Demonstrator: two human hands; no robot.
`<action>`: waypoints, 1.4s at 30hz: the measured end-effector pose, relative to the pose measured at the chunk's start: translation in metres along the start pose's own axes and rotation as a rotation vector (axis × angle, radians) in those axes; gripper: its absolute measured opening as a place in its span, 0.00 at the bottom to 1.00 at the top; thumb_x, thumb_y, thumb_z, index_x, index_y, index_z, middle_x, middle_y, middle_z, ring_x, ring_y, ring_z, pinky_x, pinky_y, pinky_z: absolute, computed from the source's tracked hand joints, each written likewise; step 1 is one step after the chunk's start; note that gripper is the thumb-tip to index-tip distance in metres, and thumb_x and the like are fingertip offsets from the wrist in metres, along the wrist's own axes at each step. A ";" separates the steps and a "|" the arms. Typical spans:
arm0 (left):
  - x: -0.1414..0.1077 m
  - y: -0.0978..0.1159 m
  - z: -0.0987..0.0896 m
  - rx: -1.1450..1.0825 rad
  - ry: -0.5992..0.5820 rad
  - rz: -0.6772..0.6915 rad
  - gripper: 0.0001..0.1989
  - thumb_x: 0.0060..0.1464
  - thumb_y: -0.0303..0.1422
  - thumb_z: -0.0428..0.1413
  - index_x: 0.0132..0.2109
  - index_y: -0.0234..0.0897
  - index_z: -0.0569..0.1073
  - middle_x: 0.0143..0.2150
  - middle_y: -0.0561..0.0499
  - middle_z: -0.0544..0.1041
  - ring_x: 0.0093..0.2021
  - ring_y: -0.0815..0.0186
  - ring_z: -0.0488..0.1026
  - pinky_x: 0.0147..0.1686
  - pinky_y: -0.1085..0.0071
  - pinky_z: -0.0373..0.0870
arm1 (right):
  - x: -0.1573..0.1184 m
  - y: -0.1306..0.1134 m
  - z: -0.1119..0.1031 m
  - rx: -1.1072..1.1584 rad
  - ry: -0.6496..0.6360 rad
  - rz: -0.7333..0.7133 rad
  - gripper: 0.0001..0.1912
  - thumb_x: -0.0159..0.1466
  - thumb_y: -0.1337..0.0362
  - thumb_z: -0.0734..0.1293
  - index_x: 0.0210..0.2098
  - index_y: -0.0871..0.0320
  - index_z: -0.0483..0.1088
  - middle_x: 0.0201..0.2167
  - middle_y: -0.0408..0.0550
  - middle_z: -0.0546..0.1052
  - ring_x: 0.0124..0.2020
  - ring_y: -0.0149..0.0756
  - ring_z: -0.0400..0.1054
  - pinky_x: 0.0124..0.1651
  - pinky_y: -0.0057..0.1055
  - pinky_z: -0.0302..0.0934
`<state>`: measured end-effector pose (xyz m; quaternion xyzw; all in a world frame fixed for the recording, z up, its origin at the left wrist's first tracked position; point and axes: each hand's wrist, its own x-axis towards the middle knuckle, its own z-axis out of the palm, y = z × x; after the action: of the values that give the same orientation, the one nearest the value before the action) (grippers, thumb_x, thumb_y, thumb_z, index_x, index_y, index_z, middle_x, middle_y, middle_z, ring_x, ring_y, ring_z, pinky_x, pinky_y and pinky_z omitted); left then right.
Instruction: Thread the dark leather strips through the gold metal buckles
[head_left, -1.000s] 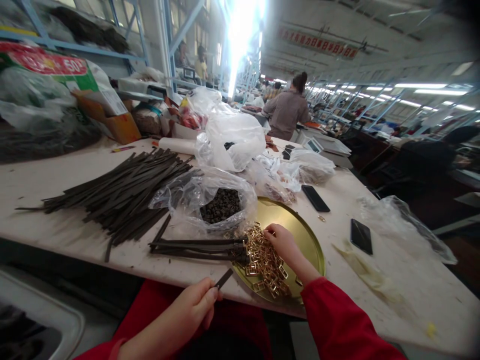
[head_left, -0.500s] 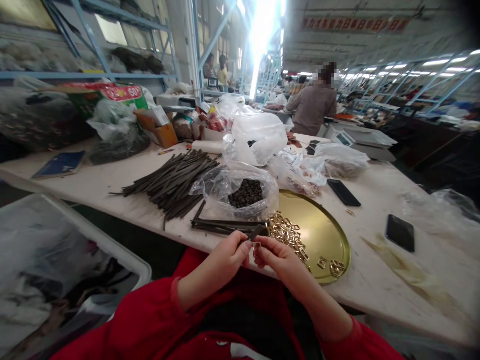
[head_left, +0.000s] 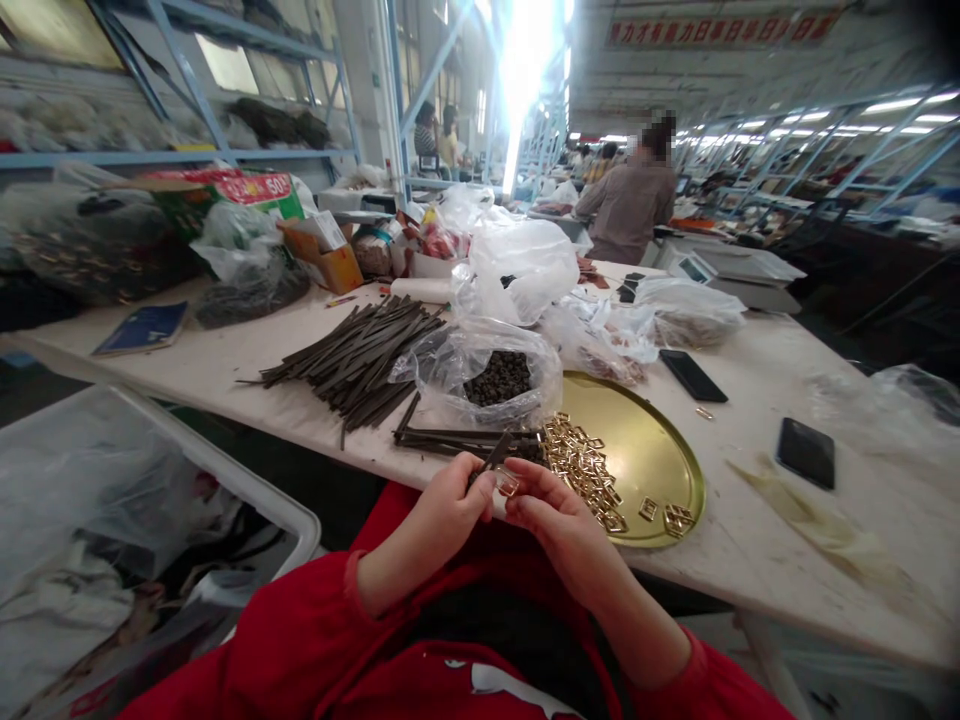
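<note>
Pinched between the fingers of my left hand (head_left: 459,500) is a dark strip (head_left: 496,452), pointing up and away. My right hand (head_left: 551,505) has its thumb and fingers closed on a small gold buckle (head_left: 507,485), close against the left fingertips. Just beyond the hands lie several dark strips (head_left: 457,440) with buckles at their right end. To the right is a gold tray (head_left: 637,420) bearing a heap of gold buckles (head_left: 581,465). A clear bag of small dark pieces (head_left: 499,378) sits behind the strips, and a large pile of dark strips (head_left: 360,360) lies left of it.
Two phones (head_left: 691,376) (head_left: 805,453) lie on the right of the table (head_left: 750,560). Plastic bags (head_left: 517,265) stand at the back, a blue booklet (head_left: 142,328) at the left. A white bin (head_left: 304,530) is at the lower left. A person (head_left: 630,200) is beyond the table.
The buckle between my hands has turned and tilted, and the strip in my left hand points more steeply upward. The right hand's fingers have shifted slightly. The camera view has shifted a little.
</note>
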<state>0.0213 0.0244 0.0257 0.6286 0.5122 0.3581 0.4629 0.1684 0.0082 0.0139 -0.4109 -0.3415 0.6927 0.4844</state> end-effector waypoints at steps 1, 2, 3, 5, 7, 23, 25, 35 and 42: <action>0.000 0.000 0.001 -0.026 0.013 0.000 0.08 0.55 0.35 0.45 0.32 0.36 0.63 0.21 0.58 0.65 0.23 0.71 0.63 0.26 0.74 0.59 | 0.000 0.003 0.003 0.021 0.004 -0.012 0.19 0.50 0.68 0.70 0.42 0.54 0.70 0.31 0.41 0.75 0.29 0.28 0.65 0.37 0.28 0.59; 0.000 0.000 0.001 -0.052 0.019 -0.001 0.08 0.55 0.35 0.45 0.32 0.36 0.63 0.21 0.58 0.65 0.23 0.71 0.63 0.26 0.74 0.59 | 0.000 0.007 0.005 0.037 0.005 -0.027 0.18 0.50 0.67 0.70 0.42 0.54 0.70 0.31 0.41 0.75 0.29 0.28 0.65 0.37 0.28 0.59; 0.000 0.000 0.002 -0.076 0.024 -0.002 0.08 0.55 0.35 0.45 0.31 0.36 0.63 0.21 0.58 0.65 0.23 0.71 0.63 0.26 0.74 0.60 | 0.000 0.010 0.007 0.048 0.005 -0.043 0.17 0.51 0.66 0.70 0.41 0.54 0.70 0.31 0.42 0.75 0.29 0.28 0.65 0.36 0.28 0.59; 0.000 0.000 0.002 -0.112 0.030 -0.016 0.08 0.55 0.35 0.46 0.31 0.36 0.63 0.20 0.58 0.65 0.22 0.72 0.62 0.25 0.75 0.59 | 0.002 0.014 0.008 0.050 0.012 -0.078 0.15 0.52 0.64 0.70 0.40 0.54 0.71 0.33 0.42 0.75 0.30 0.29 0.66 0.37 0.28 0.60; 0.001 0.000 0.002 -0.174 0.013 -0.079 0.08 0.55 0.35 0.46 0.30 0.36 0.62 0.19 0.59 0.65 0.18 0.75 0.59 0.20 0.77 0.55 | 0.003 0.017 0.007 0.023 0.026 -0.112 0.15 0.53 0.61 0.70 0.40 0.54 0.71 0.34 0.43 0.75 0.31 0.29 0.66 0.38 0.29 0.60; 0.005 0.001 -0.004 -0.450 -0.207 -0.340 0.10 0.53 0.39 0.48 0.33 0.37 0.59 0.16 0.64 0.57 0.13 0.79 0.46 0.12 0.81 0.40 | 0.008 0.012 -0.006 0.001 -0.018 -0.051 0.13 0.54 0.61 0.70 0.39 0.55 0.71 0.31 0.42 0.74 0.31 0.30 0.67 0.40 0.32 0.60; 0.005 -0.002 -0.002 -0.372 -0.179 -0.285 0.09 0.54 0.38 0.47 0.32 0.37 0.60 0.15 0.63 0.56 0.13 0.78 0.47 0.12 0.80 0.42 | 0.007 0.012 -0.005 -0.012 -0.015 -0.050 0.13 0.53 0.61 0.70 0.38 0.55 0.70 0.31 0.42 0.74 0.30 0.29 0.66 0.39 0.30 0.60; 0.002 -0.006 0.006 -0.083 -0.161 -0.056 0.08 0.55 0.34 0.45 0.30 0.36 0.62 0.19 0.59 0.63 0.19 0.74 0.57 0.21 0.77 0.55 | 0.005 0.002 -0.004 -0.101 -0.052 -0.056 0.12 0.52 0.58 0.71 0.32 0.56 0.67 0.24 0.38 0.69 0.25 0.25 0.61 0.31 0.25 0.56; 0.010 0.009 -0.004 0.094 -0.261 -0.061 0.09 0.55 0.35 0.45 0.29 0.37 0.62 0.19 0.59 0.64 0.20 0.72 0.61 0.22 0.76 0.55 | 0.007 -0.010 -0.009 -0.214 -0.027 -0.088 0.16 0.47 0.58 0.74 0.30 0.56 0.67 0.25 0.39 0.70 0.27 0.27 0.63 0.31 0.26 0.57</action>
<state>0.0226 0.0341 0.0356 0.6751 0.4826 0.2347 0.5063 0.1793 0.0186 0.0170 -0.4355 -0.4377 0.6360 0.4629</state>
